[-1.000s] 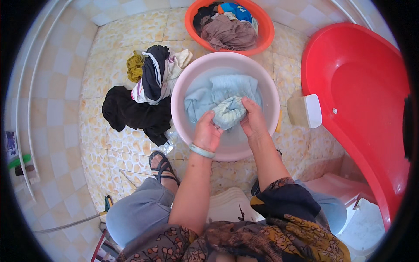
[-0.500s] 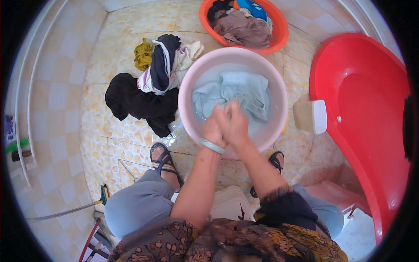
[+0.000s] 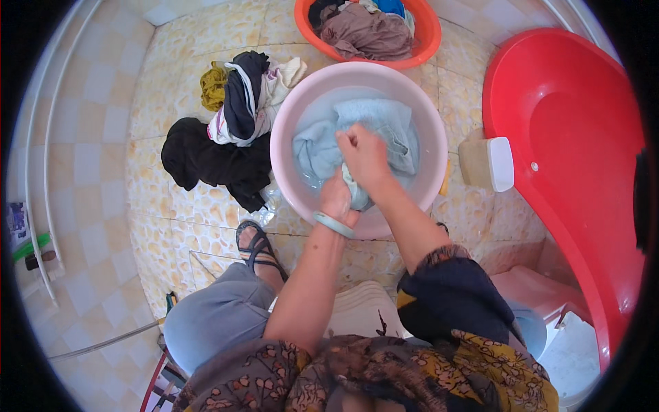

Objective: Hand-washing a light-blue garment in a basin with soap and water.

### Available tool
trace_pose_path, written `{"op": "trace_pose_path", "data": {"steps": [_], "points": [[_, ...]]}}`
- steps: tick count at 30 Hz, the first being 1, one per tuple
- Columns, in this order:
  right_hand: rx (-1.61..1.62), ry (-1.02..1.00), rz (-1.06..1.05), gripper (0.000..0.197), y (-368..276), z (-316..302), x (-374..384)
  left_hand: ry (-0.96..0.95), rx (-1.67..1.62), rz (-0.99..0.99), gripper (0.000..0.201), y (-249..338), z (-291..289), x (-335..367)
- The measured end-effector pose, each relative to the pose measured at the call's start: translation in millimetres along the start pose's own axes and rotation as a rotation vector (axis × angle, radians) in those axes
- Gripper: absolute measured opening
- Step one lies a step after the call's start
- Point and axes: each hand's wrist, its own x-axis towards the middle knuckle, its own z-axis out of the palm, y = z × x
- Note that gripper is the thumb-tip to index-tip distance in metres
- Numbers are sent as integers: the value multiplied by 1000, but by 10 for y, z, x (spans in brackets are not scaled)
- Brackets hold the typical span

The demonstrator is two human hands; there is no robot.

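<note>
A pink basin (image 3: 287, 180) of cloudy water stands on the floor in front of me. In it lies a soaked light blue cloth (image 3: 317, 147), bunched and folded, with part of it above the water. My left hand (image 3: 336, 198), a pale bangle at its wrist, grips a bunched piece of that cloth by the near side of the basin. Just above and to its right, my right hand (image 3: 366, 155) is curled into a fist against the same piece. Its fingertips are partly hidden, as is the cloth inside the fist.
Left of the basin lie black clothing (image 3: 213, 158), a dark and white garment (image 3: 241, 103) and a mustard cloth (image 3: 213, 87). Behind is an orange tub (image 3: 424, 47) of laundry. At right are a beige container (image 3: 476, 165) and a red bathtub (image 3: 570, 147).
My hands were pressed together and blurred; now the right fist sits higher, with bunched cloth showing between them. The whole view has shifted slightly.
</note>
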Motion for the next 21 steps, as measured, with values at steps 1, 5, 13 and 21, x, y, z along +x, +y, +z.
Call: {"op": "trace_pose_path", "data": {"steps": [1, 5, 13, 21], "points": [[100, -62, -65, 24, -3, 31, -182, 25, 0, 38, 33, -1, -63, 92], [299, -206, -119, 23, -277, -40, -800, -994, -239, -294, 28, 273, -1082, 672], [40, -57, -141, 18, 107, 117, -339, 62, 92, 20, 25, 76, -55, 96], [29, 1, -5, 14, 111, 3, -101, -87, 79, -109, 25, 24, -15, -92]]}}
